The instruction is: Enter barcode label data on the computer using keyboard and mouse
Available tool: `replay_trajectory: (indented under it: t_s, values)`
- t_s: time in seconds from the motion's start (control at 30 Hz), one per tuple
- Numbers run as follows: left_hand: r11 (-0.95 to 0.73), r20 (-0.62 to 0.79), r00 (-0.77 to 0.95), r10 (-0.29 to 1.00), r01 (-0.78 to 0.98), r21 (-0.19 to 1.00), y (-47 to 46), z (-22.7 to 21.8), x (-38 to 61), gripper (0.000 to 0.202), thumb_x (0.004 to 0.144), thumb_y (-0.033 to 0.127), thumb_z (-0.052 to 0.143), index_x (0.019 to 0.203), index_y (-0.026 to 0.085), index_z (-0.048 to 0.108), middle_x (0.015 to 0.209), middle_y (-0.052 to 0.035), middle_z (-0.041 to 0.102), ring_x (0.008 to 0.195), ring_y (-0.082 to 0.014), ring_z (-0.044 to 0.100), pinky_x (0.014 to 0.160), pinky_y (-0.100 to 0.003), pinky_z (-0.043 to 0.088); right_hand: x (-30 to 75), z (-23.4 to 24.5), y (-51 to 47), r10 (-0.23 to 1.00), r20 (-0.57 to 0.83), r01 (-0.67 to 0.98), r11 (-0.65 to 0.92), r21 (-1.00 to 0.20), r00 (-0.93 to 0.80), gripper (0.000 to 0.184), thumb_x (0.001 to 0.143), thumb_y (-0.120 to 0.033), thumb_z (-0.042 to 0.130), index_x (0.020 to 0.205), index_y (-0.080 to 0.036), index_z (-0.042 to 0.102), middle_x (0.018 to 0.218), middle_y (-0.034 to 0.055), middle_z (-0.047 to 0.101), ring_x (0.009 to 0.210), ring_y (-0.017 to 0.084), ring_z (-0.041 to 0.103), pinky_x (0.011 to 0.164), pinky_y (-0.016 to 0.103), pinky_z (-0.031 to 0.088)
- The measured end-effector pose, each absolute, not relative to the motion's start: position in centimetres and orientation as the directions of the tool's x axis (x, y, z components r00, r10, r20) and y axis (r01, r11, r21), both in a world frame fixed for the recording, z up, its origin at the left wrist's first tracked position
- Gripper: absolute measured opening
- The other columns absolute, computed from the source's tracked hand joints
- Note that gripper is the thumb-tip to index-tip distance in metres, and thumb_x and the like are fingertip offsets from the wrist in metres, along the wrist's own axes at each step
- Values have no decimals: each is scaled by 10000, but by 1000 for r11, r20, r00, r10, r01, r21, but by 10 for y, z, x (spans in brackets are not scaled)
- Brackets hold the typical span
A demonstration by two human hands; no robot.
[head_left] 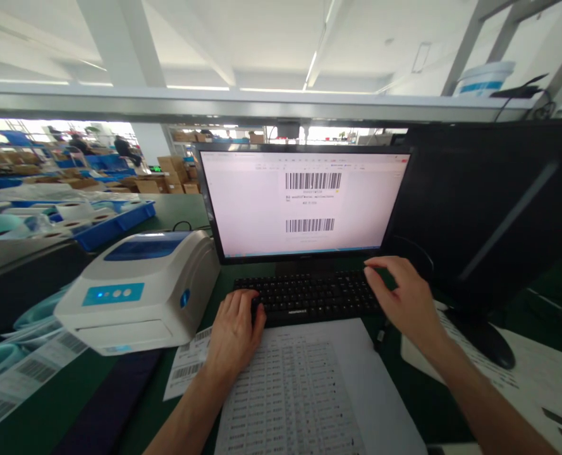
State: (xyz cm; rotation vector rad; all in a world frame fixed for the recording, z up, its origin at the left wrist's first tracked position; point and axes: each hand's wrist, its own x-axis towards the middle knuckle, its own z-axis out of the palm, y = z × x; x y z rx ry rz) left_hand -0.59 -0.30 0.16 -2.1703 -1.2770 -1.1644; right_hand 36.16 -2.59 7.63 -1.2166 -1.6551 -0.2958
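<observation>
Found both hands at the keyboard (313,294), mid-entry by the look of it. Saw the left hand (236,328) laid over the near left corner, fingers (255,309) loosely curled onto the keys, gripping nothing. Saw the right hand (401,297) spread flat and open over the right end, fingertips down on the keys, likewise holding nothing.

Judged the work part done: on the monitor (304,202), counted two barcodes set out in a white document, one above the other with small text between, too fine to read. Noted a printed list (299,392) lying just in front of the keyboard, between the forearms, dense with rows; could not tell how many rows had been dealt with. Noted a label strip (188,366) with barcodes tucked beside the list, under the left wrist, and nothing visibly coming out of the printer (143,291), lamps lit on its blue panel.

Placed the keyboard on the green table (72,392), directly below the monitor and touching the list's far edge: black, low, full-width, with pale lettering on its front lip. Made out a second, dark screen (489,208) to the right and a blue tray (119,221) of rolls well off to the left.
</observation>
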Motion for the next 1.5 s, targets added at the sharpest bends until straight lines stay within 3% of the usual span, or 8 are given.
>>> replay_trajectory:
  t_s: [0.17,0.23,0.27,0.4,0.5,0.83,1.5]
  values:
    - [-504,819,233,524,860,78,1,-1,-6,165,1110,155,580,1233,264,596,1115,-92,753,1015,-319,741,861,-507,651,496,33,-62,690,715,969,86,-233,110,671,1092,-877,459,1190,-312,809,1227,207,792,1161,414,732,899,648,625]
    - [-499,818,239,523,864,66,3,-3,-6,175,1107,149,576,1240,260,594,1113,-91,745,1008,-317,737,866,-508,655,534,10,-81,706,688,971,6,-238,164,706,1061,-904,466,1151,-301,822,1213,282,779,1124,438,734,901,695,605]
    - [-496,817,244,522,867,58,3,-4,-6,173,1109,151,572,1245,256,593,1115,-93,742,1007,-318,734,869,-510,656,548,0,-90,727,663,971,-23,-240,180,747,1046,-912,445,1187,-281,819,1221,279,778,1111,443,742,902,699,620]
    - [-508,812,268,518,860,40,3,-6,-5,148,1121,167,566,1249,235,596,1118,-105,740,1006,-321,725,864,-513,658,567,-29,-112,810,480,934,-223,-278,336,927,1015,-887,352,1470,-173,728,1474,230,715,1379,495,670,1140,748,621]
    - [-537,800,291,524,842,45,2,-5,-5,129,1127,198,581,1246,240,609,1128,-103,750,1020,-323,730,866,-508,651,567,-42,-113,831,385,908,-304,-288,400,993,985,-901,328,1550,-166,684,1541,225,679,1408,510,655,1155,763,622]
    - [-579,755,336,564,812,71,2,-8,-4,112,1147,270,588,1233,235,650,1155,-105,757,1062,-323,731,917,-512,640,578,-56,-106,874,372,942,-234,-242,313,894,1046,-799,291,1573,-199,692,1604,215,623,1327,455,726,1078,685,691]
    - [-584,755,327,568,807,90,3,-11,-5,130,1143,262,602,1263,242,648,1166,-104,736,1056,-324,719,929,-519,633,574,-51,-111,859,421,952,-220,-211,292,854,1099,-764,275,1564,-192,706,1585,212,618,1329,429,710,1079,657,685]
